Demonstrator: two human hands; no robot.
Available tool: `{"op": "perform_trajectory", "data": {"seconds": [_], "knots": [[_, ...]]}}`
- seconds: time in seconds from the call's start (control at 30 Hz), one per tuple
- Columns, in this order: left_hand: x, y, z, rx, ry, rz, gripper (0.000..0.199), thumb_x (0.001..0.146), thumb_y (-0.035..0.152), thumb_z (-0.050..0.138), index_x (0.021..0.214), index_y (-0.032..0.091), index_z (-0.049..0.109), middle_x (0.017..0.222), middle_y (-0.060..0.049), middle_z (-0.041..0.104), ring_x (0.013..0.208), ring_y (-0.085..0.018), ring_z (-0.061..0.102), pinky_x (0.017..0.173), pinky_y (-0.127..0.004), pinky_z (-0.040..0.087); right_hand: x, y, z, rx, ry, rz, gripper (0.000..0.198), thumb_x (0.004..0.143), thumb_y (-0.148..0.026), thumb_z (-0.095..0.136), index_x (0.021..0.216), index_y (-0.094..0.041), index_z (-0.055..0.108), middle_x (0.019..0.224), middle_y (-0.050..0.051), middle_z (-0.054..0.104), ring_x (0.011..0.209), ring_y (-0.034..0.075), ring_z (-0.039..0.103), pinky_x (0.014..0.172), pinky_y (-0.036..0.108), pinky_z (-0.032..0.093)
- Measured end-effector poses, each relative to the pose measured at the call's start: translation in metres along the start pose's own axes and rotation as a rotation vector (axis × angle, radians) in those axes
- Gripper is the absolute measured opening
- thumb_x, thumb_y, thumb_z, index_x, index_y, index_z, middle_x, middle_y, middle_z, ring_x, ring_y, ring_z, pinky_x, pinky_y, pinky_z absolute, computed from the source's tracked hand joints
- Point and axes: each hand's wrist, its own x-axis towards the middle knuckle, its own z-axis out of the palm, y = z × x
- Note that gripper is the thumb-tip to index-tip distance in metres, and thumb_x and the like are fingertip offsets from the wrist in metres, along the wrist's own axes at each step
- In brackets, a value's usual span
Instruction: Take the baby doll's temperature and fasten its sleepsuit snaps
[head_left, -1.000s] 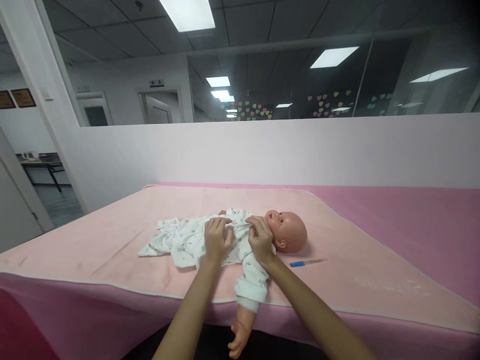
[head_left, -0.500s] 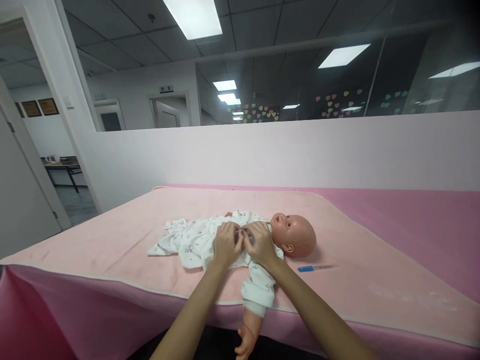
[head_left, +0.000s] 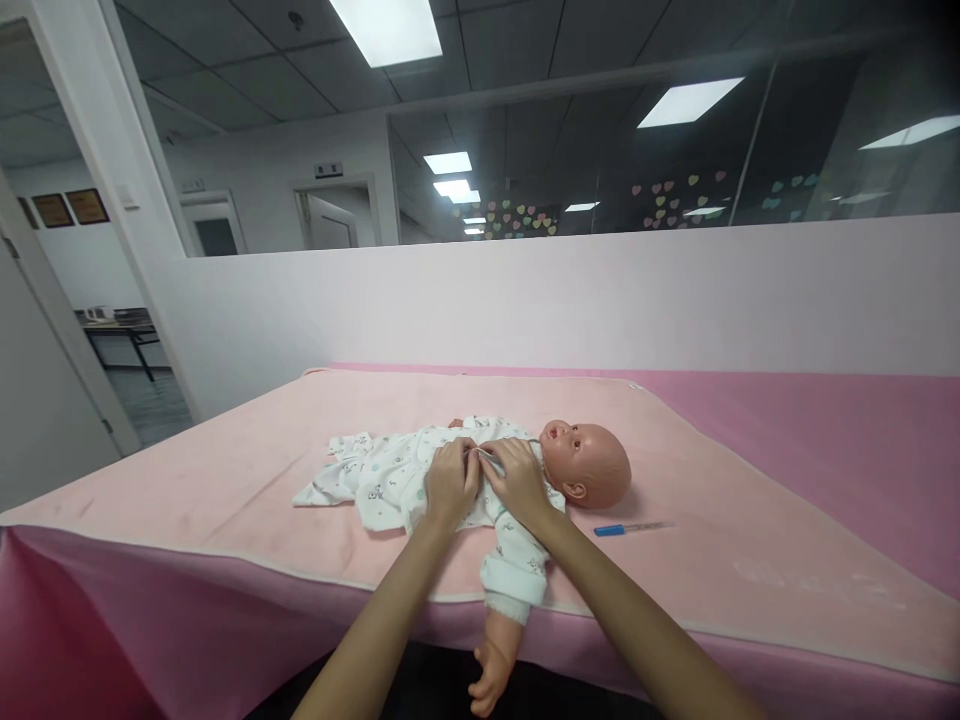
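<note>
A baby doll (head_left: pixel 596 465) lies on its back, head to the right, dressed in a white printed romper (head_left: pixel 394 470). Over its chest my left hand (head_left: pixel 452 480) and my right hand (head_left: pixel 517 480) are close together, fingers pinched. A thin white cloth tie (head_left: pixel 477 451) runs between their fingertips, and both hands grip it. My hands hide much of the doll's chest. Below my right wrist, one doll arm (head_left: pixel 496 660) with a bunched sleeve (head_left: pixel 514 570) hangs over the front edge.
A peach blanket (head_left: pixel 247 480) covers a pink padded surface (head_left: pixel 817 450). Right of the doll's head lies a slim clear stick with a blue end (head_left: pixel 610 530), resembling a thermometer. A white low wall (head_left: pixel 525 310) with glass above stands behind.
My fingertips have shifted slightly and the white tie between them shows more clearly. The camera has tilted a little; the doll lies as before.
</note>
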Motion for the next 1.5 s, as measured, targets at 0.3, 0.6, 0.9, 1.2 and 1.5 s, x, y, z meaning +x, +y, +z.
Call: {"op": "perform_trajectory", "data": {"seconds": [0.3, 0.6, 0.9, 1.2, 1.5], "knots": [[-0.002, 0.002, -0.003, -0.057, -0.009, -0.014, 0.008, 0.079, 0.020, 0.041, 0.079, 0.022, 0.049, 0.080, 0.000, 0.059, 0.077, -0.016, 0.052, 0.074, -0.028, 0.039, -0.001, 0.001, 0.001, -0.053, -0.025, 0.002, 0.014, 0.085, -0.024, 0.045, 0.078, -0.020, 0.056, 0.075, 0.002, 0.061, 0.074, 0.017, 0.051, 0.072, 0.030, 0.034], [-0.004, 0.005, -0.011, 0.108, 0.072, -0.025, 0.009, 0.078, 0.020, 0.043, 0.075, 0.020, 0.051, 0.077, -0.002, 0.061, 0.077, -0.018, 0.051, 0.078, -0.033, 0.034, -0.001, -0.004, -0.003, -0.054, 0.028, 0.020, 0.011, 0.080, -0.018, 0.048, 0.070, -0.019, 0.053, 0.069, 0.001, 0.059, 0.070, 0.016, 0.049, 0.071, 0.029, 0.034], [-0.016, 0.000, -0.021, 0.221, 0.108, -0.202, 0.013, 0.077, 0.016, 0.041, 0.067, 0.020, 0.048, 0.072, -0.002, 0.058, 0.074, -0.019, 0.047, 0.072, -0.034, 0.032, -0.003, -0.001, -0.002, -0.017, 0.073, -0.008, 0.012, 0.079, -0.019, 0.047, 0.069, -0.020, 0.054, 0.068, 0.002, 0.059, 0.070, 0.016, 0.049, 0.071, 0.030, 0.034], [-0.018, 0.001, -0.021, 0.039, 0.105, -0.168, 0.012, 0.073, 0.010, 0.040, 0.074, 0.020, 0.046, 0.073, 0.000, 0.056, 0.073, -0.016, 0.049, 0.075, -0.032, 0.035, -0.004, 0.000, -0.001, -0.007, 0.074, 0.005, 0.011, 0.079, -0.019, 0.049, 0.069, -0.020, 0.054, 0.068, 0.001, 0.059, 0.071, 0.017, 0.050, 0.069, 0.029, 0.035], [-0.019, -0.003, -0.015, 0.006, 0.170, -0.172, 0.014, 0.082, 0.015, 0.036, 0.087, 0.021, 0.047, 0.085, -0.003, 0.055, 0.078, -0.017, 0.052, 0.072, -0.031, 0.040, -0.004, 0.002, 0.002, -0.014, 0.069, 0.019, 0.012, 0.080, -0.020, 0.047, 0.071, -0.020, 0.055, 0.068, 0.002, 0.060, 0.072, 0.017, 0.051, 0.069, 0.028, 0.035]]}}
